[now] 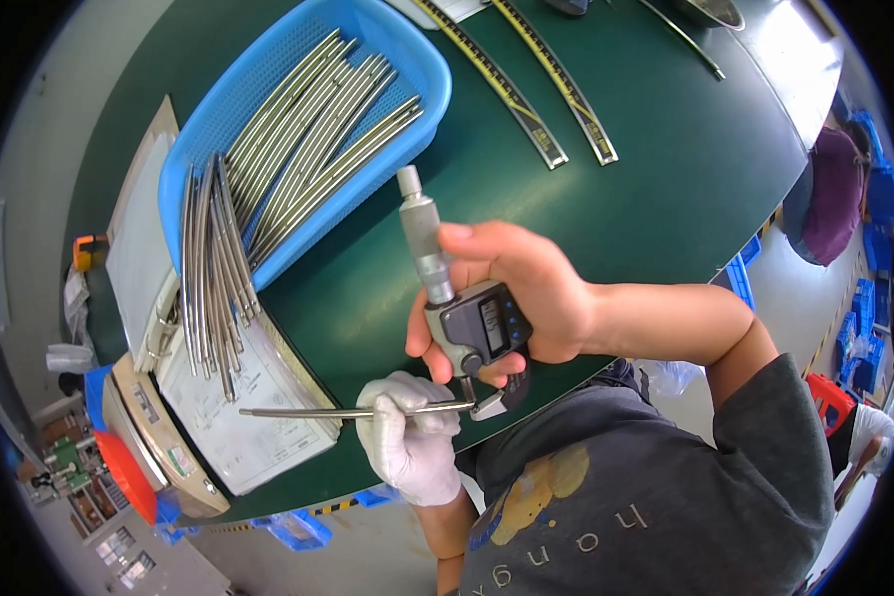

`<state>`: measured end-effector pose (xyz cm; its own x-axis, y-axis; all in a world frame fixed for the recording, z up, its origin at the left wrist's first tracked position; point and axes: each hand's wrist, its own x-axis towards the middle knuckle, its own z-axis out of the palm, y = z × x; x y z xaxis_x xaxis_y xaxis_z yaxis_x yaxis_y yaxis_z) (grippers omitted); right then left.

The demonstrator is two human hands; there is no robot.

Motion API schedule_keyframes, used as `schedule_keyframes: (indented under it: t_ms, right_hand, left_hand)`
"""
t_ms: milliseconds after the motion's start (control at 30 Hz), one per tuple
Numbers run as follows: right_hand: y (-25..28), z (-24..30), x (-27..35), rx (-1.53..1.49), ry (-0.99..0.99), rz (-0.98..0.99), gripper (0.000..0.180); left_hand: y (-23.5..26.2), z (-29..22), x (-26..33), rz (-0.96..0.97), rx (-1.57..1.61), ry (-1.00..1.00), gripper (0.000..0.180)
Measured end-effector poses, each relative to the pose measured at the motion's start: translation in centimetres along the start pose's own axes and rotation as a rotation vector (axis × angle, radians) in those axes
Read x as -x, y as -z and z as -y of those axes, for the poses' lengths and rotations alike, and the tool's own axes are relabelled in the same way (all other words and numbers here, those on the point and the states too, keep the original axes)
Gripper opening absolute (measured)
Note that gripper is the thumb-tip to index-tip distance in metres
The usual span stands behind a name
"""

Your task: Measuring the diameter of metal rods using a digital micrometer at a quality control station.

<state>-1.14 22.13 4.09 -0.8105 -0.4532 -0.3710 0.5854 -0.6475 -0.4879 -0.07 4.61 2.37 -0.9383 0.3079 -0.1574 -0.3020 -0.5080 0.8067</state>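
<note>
Above the near edge of a dark green worktop (656, 149), a thin steel rod (358, 410) is gripped by the fingers of a white-gloved left hand (410, 447), its right end set in the jaws of a digital micrometer (467, 313). The micrometer is clasped by the bare right hand (526, 298). More rods are seen in a blue basket (308, 129) and stacked on papers (243, 407) to the left.

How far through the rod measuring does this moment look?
Done, seemingly: a loose bundle of rods lies out of the basket on the papers. In hand: the gloved left hand holds one rod in the digital micrometer gripped by the right hand. Left: many rods in the blue basket.
</note>
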Motion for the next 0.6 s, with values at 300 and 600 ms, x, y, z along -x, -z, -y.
schedule_keyframes:
  t_ms: [300,600]
  right_hand:
    - [-0.3,-0.3,0.3,-0.068,-0.006,-0.03,0.074]
    - [0.1,-1.6,-1.2,0.009,0.087,-0.002,0.054]
  left_hand:
    - [0.2,-0.1,0.6,-0.054,-0.464,-0.168,0.019]
    - [7.6,-5.8,2.1,-0.281,-0.802,-0.446,0.036]
